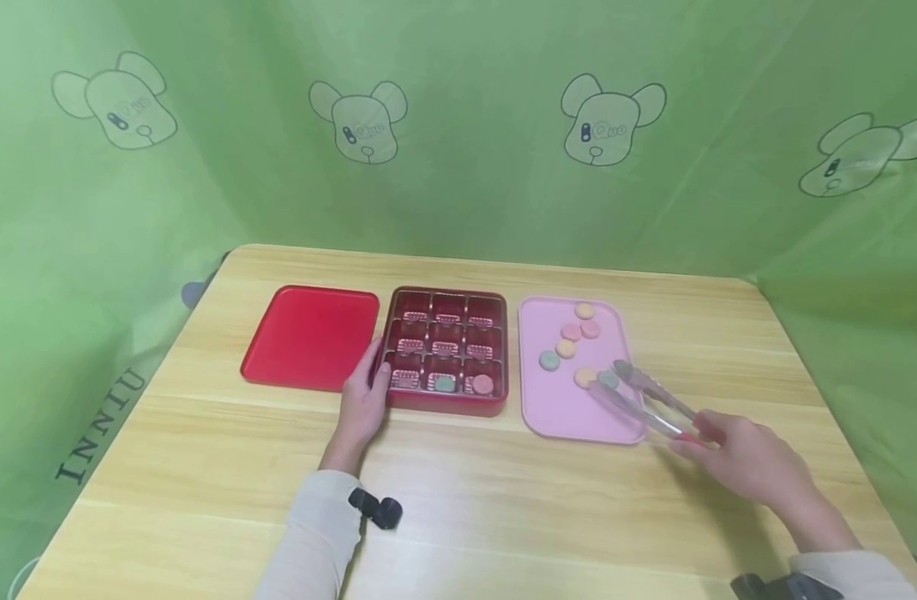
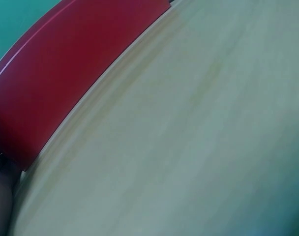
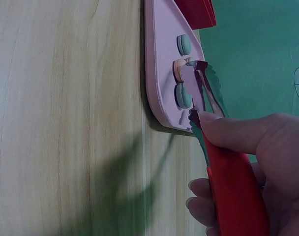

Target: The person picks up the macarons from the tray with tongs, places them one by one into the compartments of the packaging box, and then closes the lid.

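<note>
My left hand (image 1: pixel 364 404) holds the left side of a red box (image 1: pixel 447 402), its thumb at the near left corner. A clear divided insert fills the box; in its front row a green macaron (image 1: pixel 444 382) lies in the middle compartment and a pink macaron (image 1: pixel 483 384) in the right one. My right hand (image 1: pixel 751 458) grips red-handled metal tongs (image 3: pixel 238 182). Their parted tips are over the pink tray (image 1: pixel 556 417), either side of a green macaron (image 3: pixel 183 96). Whether they touch it I cannot tell. An orange macaron (image 3: pixel 178 71) lies beside it.
Several more macarons, among them a pink one (image 1: pixel 571 332) and a green one (image 1: pixel 549 360), lie on the tray. A red lid (image 1: pixel 312 337) is left of the box. Green printed cloth (image 1: pixel 473 208) hangs behind the wooden table (image 1: pixel 503 517).
</note>
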A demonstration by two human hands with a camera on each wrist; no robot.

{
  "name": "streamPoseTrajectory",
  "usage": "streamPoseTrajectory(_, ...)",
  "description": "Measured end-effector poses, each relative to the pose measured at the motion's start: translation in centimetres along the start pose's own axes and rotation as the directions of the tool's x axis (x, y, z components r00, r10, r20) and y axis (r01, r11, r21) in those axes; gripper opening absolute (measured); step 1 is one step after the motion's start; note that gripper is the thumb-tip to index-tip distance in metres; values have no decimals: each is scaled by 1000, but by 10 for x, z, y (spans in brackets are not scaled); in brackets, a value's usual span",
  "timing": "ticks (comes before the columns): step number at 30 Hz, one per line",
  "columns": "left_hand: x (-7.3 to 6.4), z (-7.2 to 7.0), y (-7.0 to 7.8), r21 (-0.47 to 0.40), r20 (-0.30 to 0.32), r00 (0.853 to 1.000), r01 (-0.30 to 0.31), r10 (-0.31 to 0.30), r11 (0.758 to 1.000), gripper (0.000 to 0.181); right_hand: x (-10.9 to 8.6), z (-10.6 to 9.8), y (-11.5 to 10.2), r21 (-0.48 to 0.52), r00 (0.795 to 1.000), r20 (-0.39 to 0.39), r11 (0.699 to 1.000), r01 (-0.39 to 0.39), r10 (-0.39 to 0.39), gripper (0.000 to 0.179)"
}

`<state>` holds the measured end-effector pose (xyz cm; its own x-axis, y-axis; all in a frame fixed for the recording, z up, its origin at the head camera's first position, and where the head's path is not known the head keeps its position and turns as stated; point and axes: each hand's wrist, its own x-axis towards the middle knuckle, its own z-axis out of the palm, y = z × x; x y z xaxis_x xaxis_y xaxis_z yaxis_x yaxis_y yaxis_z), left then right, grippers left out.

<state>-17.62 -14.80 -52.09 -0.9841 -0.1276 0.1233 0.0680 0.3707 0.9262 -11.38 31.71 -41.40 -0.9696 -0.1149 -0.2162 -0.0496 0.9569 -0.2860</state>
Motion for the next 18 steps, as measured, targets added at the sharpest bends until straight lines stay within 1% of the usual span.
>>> streamPoseTrajectory(6,0,0,-1,-12,2,1000,-8,8,1000,51,-1,0,-2,-2,1000,11,1000,-6,6,34)
streamPoseTrajectory(18,1,-1,0,-8,3,1000,-13,13,1000,50,0,2,-2,-21,1000,-7,1000,-7,7,30)
